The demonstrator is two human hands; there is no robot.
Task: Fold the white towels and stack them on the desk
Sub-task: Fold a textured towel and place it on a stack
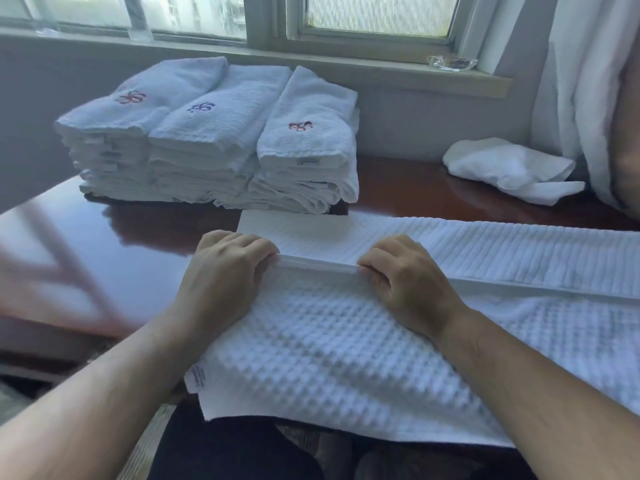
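Note:
A white waffle-weave towel (325,348) lies across the dark wooden desk (145,237), its near part hanging over the front edge and its ribbed band stretching off to the right. My left hand (228,268) and my right hand (405,275) sit side by side on it, fingers curled round a raised fold along the band. Behind them stands a stack of folded white towels (214,140) in three columns, each top towel with a small embroidered mark.
A crumpled white cloth (509,169) lies at the desk's back right, beside a white curtain (588,98). A window sill (311,60) with a clear plastic item on it runs behind the stack. Bare desk surface shows on the left.

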